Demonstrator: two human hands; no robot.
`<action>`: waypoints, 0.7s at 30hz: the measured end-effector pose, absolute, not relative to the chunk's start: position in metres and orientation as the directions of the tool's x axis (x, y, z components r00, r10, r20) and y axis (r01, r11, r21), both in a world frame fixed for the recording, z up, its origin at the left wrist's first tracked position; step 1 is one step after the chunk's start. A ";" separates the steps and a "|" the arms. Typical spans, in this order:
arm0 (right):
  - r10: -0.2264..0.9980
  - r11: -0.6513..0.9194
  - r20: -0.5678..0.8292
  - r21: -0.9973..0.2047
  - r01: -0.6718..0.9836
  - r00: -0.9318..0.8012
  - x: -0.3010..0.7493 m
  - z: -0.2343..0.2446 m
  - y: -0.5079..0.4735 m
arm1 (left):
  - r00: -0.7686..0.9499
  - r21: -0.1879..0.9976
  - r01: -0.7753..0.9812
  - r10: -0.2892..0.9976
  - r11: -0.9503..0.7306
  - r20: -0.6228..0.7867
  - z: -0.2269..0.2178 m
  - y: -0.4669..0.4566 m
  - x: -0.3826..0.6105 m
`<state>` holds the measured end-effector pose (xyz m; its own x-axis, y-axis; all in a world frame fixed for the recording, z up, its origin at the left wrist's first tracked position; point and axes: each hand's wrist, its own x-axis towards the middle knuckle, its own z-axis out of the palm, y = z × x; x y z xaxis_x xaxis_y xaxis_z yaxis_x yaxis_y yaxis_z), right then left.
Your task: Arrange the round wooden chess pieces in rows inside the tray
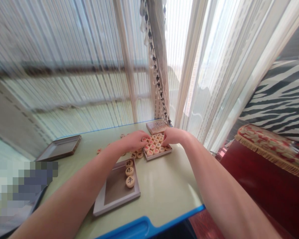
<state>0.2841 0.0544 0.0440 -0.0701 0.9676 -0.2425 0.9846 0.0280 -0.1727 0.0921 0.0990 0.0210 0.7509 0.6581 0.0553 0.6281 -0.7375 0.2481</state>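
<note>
A small box [159, 155] filled with rows of round wooden Chinese chess pieces [152, 146], marked in red and black, lies on the pale green table [161, 186]. My left hand [136, 140] reaches over the box's left side, its fingers bent onto the pieces at that edge. Across from it, my right hand [171, 135] is curled at the right edge, thumb and fingertips against the pieces there. Nearer to me is an open tray [114, 189] with three black-marked pieces [130, 181] in a column along its right side. My left forearm covers part of this tray.
Loose pieces [133, 155] lie between the tray and the box, partly behind my left arm. A printed box lid [156, 126] sits behind the box. Another shallow tray [61, 147] is at the far left. The table has a blue rim [179, 217]; curtains [89, 66] hang behind it.
</note>
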 end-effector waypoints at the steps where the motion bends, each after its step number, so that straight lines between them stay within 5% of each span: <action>1: 0.971 0.035 -0.229 -0.166 0.985 -0.073 0.284 0.044 0.054 | 0.752 0.251 0.626 0.657 -0.739 0.059 0.021 0.099 0.092; 21: 0.967 -0.029 -0.255 -0.152 0.988 -0.011 0.279 0.048 0.055 | 0.743 0.164 0.646 0.663 -0.746 0.091 0.009 0.110 0.089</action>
